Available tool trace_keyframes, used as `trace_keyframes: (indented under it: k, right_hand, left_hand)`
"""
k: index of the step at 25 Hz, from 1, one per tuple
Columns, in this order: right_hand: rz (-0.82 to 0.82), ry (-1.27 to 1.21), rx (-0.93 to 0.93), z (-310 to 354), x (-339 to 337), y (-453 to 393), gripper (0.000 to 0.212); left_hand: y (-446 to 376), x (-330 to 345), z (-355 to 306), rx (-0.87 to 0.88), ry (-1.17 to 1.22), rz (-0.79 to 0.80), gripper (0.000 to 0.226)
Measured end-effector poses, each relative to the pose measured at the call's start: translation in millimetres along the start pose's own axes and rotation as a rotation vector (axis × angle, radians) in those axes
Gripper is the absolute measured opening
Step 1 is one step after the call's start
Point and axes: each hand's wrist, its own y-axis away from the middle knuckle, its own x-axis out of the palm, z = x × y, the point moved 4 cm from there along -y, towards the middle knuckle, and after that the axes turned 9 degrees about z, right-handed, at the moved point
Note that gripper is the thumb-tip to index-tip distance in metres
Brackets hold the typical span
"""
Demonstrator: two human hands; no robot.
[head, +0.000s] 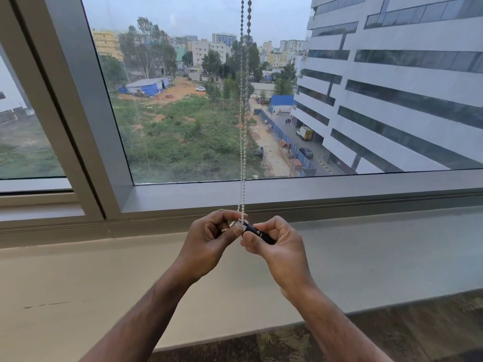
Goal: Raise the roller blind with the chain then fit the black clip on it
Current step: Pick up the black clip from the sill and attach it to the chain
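A white beaded chain point(243, 131) hangs as two strands down the middle of the window and ends in my hands above the sill. My left hand point(213, 240) pinches the bottom loop of the chain between thumb and fingers. My right hand point(273, 244) grips a small black clip point(258, 233), whose left end touches the chain at my left fingertips. The roller blind itself is out of view above the frame.
A grey window frame point(287, 194) runs across behind my hands, with a thick upright post point(78, 113) at the left. A wide pale sill point(104, 270) lies below my arms, and dark floor point(418, 325) shows at the lower right.
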Motion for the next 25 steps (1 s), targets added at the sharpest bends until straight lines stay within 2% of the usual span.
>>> trace_keyframes:
  k: [3,7,11,15,19,25]
  right_hand:
    - [0.058,-0.089,0.078,-10,5,-5,0.03]
    - [0.143,0.15,0.129,-31,6,-14,0.02]
    - [0.189,0.243,0.174,-60,14,-22,0.03]
    - [0.145,0.267,0.179,-79,25,-34,0.025]
    - [0.101,0.197,0.2,-90,38,-46,0.026]
    - [0.127,0.179,0.252,-103,45,-62,0.017]
  left_hand:
    - [-4,-9,5,0.012,-0.179,0.026,0.02]
    - [1,-18,20,0.056,-0.603,0.03,0.027]
    - [12,-16,45,0.16,-0.906,-0.021,0.033]
    - [12,-24,61,0.078,-0.779,-0.122,0.033]
    - [3,-29,65,-0.033,-0.604,-0.131,0.028]
    - [-1,-38,67,-0.127,-0.506,-0.134,0.033]
